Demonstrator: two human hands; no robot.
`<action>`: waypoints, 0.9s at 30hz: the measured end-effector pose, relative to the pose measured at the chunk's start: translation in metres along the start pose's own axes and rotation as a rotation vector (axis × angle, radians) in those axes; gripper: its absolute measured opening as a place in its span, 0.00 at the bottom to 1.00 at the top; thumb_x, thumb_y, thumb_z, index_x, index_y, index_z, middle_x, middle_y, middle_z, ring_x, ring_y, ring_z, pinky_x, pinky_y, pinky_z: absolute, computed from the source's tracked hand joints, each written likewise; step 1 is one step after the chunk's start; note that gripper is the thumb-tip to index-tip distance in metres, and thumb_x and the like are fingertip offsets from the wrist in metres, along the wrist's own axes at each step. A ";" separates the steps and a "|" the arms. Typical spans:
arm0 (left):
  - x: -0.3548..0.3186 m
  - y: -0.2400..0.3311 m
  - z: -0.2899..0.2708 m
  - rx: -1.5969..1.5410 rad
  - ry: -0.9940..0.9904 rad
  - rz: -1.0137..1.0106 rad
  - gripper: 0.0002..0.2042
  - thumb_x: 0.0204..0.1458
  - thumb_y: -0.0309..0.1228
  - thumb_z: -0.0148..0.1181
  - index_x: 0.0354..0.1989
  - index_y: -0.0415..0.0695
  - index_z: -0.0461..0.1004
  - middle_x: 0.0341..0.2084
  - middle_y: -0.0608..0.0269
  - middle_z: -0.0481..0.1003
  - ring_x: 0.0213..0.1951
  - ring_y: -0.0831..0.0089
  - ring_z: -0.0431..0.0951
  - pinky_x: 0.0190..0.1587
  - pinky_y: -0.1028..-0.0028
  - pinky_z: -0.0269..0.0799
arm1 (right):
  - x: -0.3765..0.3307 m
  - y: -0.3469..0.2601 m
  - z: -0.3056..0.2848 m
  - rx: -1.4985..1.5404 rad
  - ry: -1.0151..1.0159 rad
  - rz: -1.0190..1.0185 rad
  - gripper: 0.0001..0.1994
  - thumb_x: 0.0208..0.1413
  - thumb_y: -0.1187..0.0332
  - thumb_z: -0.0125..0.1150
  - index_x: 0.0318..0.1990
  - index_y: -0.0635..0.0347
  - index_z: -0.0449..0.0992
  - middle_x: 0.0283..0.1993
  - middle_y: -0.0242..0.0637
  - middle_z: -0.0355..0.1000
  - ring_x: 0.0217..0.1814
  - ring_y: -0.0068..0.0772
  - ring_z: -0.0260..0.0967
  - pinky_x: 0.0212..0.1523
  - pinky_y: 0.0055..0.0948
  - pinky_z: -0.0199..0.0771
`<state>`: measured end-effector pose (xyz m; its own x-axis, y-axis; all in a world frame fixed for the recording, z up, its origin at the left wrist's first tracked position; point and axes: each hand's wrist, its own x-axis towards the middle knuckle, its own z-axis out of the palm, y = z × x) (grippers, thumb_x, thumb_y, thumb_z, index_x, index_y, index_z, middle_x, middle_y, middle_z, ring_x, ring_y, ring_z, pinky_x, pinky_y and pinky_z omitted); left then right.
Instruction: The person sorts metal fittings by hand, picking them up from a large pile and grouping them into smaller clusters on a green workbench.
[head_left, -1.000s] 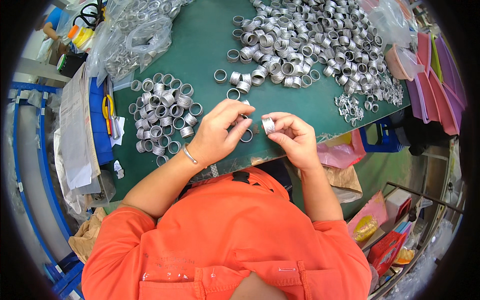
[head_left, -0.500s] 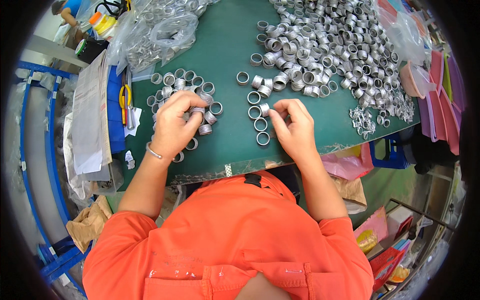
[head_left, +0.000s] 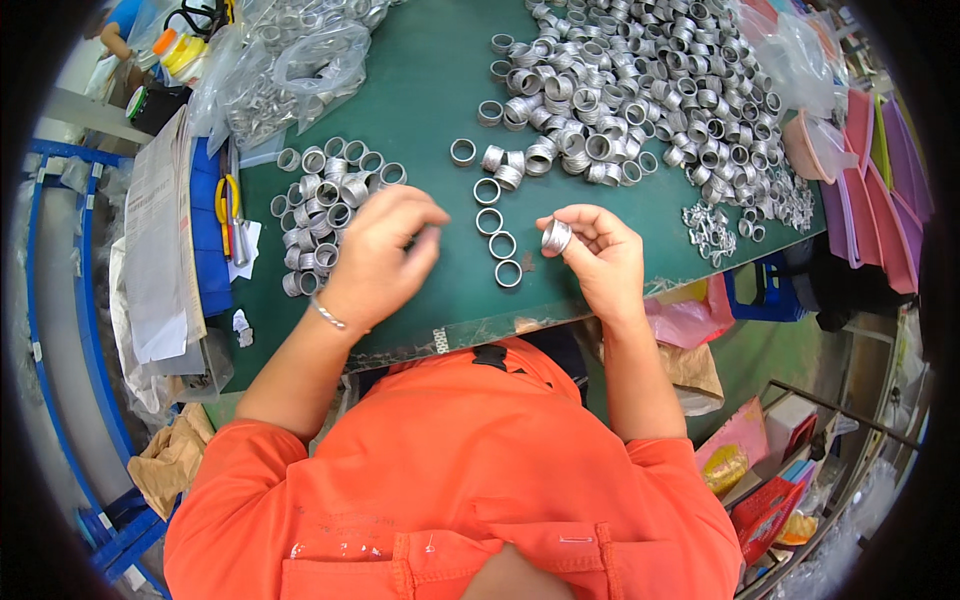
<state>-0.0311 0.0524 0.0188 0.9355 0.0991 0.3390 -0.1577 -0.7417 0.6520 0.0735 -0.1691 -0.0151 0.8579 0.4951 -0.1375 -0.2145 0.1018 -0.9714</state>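
Green-topped counter (head_left: pixel 440 90), seen from above, front edge running just ahead of an orange shirt (head_left: pixel 450 480). Right hand (head_left: pixel 590 250) near the front edge, right of centre, fingers curled and pinching a short silver metal ring (head_left: pixel 556 236) between thumb and fingertips, lifted off the mat. Left hand (head_left: pixel 385 255) hovering near the front edge left of centre, fingers loosely bent; cannot tell whether anything sits inside them. Thin bracelet (head_left: pixel 328 314) at that wrist.

Between the hands, a short row of rings (head_left: pixel 495 232) lying flat, running from mid-counter toward the front edge. Just beyond the left hand, toward the left edge, a tidy cluster of rings (head_left: pixel 325 205) packed together. Across the far right part of the counter, a large loose heap of rings (head_left: pixel 650 90) spreading toward the right edge. Small pile of bent wire clips (head_left: pixel 710 225) near the right front corner.

At the far left corner, clear plastic bags (head_left: pixel 290 70) filled with more metal parts. Along the left edge, yellow-handled scissors (head_left: pixel 228 205) on a blue tray, with printed papers (head_left: pixel 160 250) beside it. Beyond the right edge, pink and purple trays (head_left: pixel 870 170) stacked on edge. Below the counter, pink plastic bag (head_left: pixel 690 315) and brown paper (head_left: pixel 175 460).
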 end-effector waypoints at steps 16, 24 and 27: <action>0.010 0.010 0.031 -0.482 0.088 -0.084 0.17 0.43 0.18 0.62 0.43 0.41 0.73 0.40 0.60 0.72 0.42 0.71 0.75 0.41 0.76 0.74 | -0.013 0.000 0.011 -0.497 0.096 -0.668 0.12 0.46 0.88 0.52 0.37 0.64 0.72 0.39 0.43 0.75 0.39 0.39 0.74 0.40 0.30 0.75; -0.008 -0.027 -0.052 0.276 -0.063 -0.157 0.09 0.40 0.19 0.60 0.32 0.40 0.74 0.34 0.57 0.70 0.38 0.59 0.72 0.42 0.67 0.69 | 0.016 0.012 0.037 -0.867 0.005 -0.359 0.05 0.49 0.69 0.62 0.32 0.60 0.76 0.30 0.39 0.72 0.32 0.41 0.73 0.34 0.36 0.72; -0.013 -0.027 -0.051 0.258 -0.060 -0.184 0.07 0.41 0.20 0.61 0.31 0.39 0.74 0.33 0.57 0.70 0.38 0.59 0.73 0.42 0.66 0.69 | 0.024 0.004 0.044 -1.024 -0.033 -0.157 0.07 0.47 0.67 0.62 0.31 0.61 0.79 0.30 0.40 0.75 0.31 0.43 0.73 0.34 0.37 0.73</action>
<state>-0.0551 0.1051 0.0314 0.9591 0.2135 0.1858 0.0938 -0.8592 0.5029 0.0728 -0.1188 -0.0136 0.8257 0.5641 -0.0051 0.4109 -0.6076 -0.6797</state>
